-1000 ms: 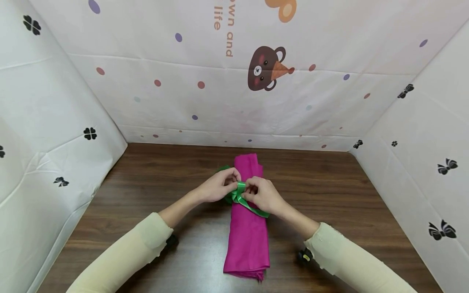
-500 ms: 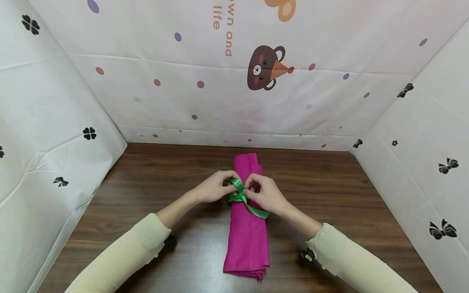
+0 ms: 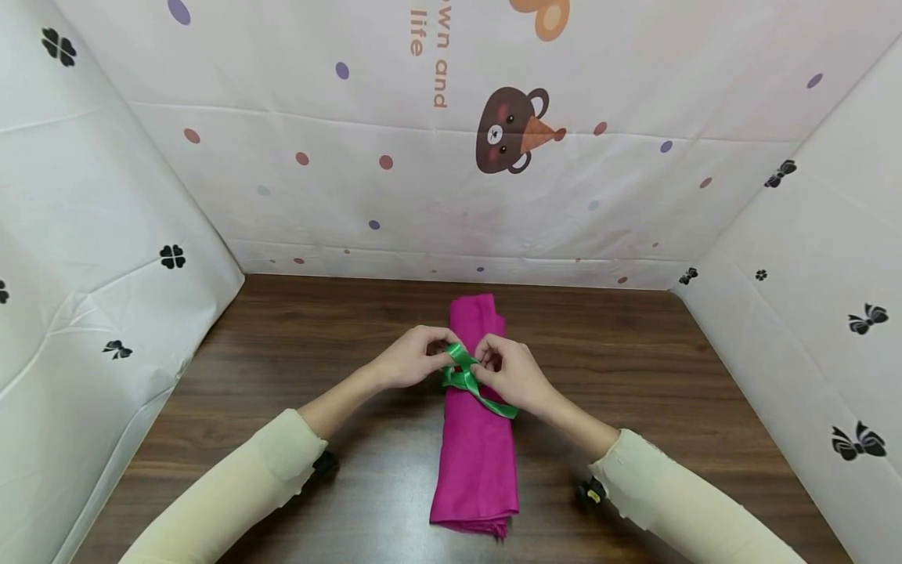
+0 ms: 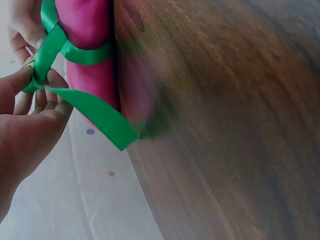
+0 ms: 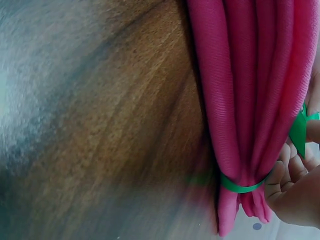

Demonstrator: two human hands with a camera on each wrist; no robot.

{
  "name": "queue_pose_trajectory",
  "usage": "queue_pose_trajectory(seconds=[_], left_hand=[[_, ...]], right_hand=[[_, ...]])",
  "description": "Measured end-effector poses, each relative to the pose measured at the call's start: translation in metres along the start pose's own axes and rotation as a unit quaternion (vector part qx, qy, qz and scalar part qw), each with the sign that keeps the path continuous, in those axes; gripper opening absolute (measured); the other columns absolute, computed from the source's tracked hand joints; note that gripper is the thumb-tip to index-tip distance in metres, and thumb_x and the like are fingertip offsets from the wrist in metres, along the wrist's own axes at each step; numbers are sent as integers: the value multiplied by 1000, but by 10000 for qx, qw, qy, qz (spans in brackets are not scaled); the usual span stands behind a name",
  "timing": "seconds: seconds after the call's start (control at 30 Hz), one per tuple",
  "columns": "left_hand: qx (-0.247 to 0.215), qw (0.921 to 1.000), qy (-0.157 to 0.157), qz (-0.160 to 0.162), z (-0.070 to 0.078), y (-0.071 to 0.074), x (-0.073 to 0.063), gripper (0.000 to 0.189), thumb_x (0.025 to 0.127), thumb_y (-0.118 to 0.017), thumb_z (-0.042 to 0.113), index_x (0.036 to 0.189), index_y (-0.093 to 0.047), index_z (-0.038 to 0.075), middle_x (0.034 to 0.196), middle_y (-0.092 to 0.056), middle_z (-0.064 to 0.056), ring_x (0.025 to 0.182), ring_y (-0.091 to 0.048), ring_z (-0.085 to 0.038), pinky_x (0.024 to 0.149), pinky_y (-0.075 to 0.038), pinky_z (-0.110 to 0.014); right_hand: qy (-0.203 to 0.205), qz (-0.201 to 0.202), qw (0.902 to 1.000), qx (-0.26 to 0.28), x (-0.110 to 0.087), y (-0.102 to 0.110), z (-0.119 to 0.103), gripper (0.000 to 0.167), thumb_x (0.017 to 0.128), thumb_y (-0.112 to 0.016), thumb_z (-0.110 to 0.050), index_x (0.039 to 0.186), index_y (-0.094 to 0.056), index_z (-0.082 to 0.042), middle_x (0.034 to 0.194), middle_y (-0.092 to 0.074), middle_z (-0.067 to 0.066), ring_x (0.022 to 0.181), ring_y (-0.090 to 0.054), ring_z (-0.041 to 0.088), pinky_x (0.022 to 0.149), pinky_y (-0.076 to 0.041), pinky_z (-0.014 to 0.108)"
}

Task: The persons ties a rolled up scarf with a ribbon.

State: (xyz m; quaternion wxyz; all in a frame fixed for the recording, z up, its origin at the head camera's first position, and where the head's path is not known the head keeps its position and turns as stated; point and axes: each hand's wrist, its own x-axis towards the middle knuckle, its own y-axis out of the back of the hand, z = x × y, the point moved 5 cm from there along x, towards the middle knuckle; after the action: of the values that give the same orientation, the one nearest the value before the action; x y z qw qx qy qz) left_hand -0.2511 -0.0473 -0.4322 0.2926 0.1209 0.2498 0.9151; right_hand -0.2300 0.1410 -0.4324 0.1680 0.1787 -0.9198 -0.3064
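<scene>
A folded magenta cloth (image 3: 475,470) lies lengthwise on the table, with a shiny green ribbon (image 3: 463,381) wrapped round it. Above the wrap, the ribbon forms a loop between the two hands. From the left, my left hand (image 3: 416,360) pinches the ribbon between thumb and fingers; a loose tail of ribbon (image 4: 102,117) hangs out from that grip in the left wrist view. My right hand (image 3: 517,376) pinches the ribbon from the other side, its fingertips close over the cloth. In the right wrist view, the ribbon band (image 5: 242,187) gathers the cloth's folds (image 5: 232,100) tightly.
The dark wooden table (image 3: 317,313) carries the cloth near its middle. White printed sheets stand as a back wall (image 3: 317,196), a left wall (image 3: 106,298) and a right wall (image 3: 796,313). Both forearms wear cream sleeves (image 3: 239,486) with a small dark device at each wrist.
The ribbon loop between the hands has tilted and shifted slightly, its top leaning toward the left hand. Both hands have stayed almost in place, and the cloth has not moved.
</scene>
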Motion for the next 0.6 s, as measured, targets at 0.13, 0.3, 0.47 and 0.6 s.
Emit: queue_pose_trajectory(seconds=[0.13, 0.3, 0.47, 0.6], left_hand=[[-65, 10000, 34, 9, 1, 0, -1, 20, 104, -70, 13, 124, -71, 12, 104, -72, 0, 97, -67, -16, 84, -56, -33], [14, 9999, 134, 78, 1, -1, -3, 20, 103, -72, 13, 123, -71, 13, 103, -73, 2, 96, -68, -14, 84, -57, -32], [-29, 9999, 51, 89, 4, -1, -3, 18, 103, -69, 7, 119, -72, 12, 102, -72, 2, 95, -68, -15, 85, -57, -32], [-78, 9999, -33, 120, 7, 0, -2, 17, 102, -68, 6, 118, -72, 11, 102, -72, 2, 96, -67, -15, 86, -57, -32]], right_hand=[[-36, 74, 10000, -5, -1, 0, 2, 14, 92, -74, -2, 94, -62, -10, 81, -63, -1, 74, -61, 13, 66, -52, 25], [68, 106, 9997, -203, 1, -2, 2, 11, 92, -73, -1, 99, -68, -8, 79, -62, -3, 70, -57, 12, 64, -49, 25], [160, -17, 9984, -534, 3, -5, 0, 13, 91, -74, -1, 102, -73, -9, 76, -63, -7, 66, -56, 9, 60, -49, 25], [162, -82, 9974, -694, 4, -5, -1, 12, 92, -76, -2, 100, -75, -11, 76, -64, -8, 67, -56, 9, 61, -49, 25]])
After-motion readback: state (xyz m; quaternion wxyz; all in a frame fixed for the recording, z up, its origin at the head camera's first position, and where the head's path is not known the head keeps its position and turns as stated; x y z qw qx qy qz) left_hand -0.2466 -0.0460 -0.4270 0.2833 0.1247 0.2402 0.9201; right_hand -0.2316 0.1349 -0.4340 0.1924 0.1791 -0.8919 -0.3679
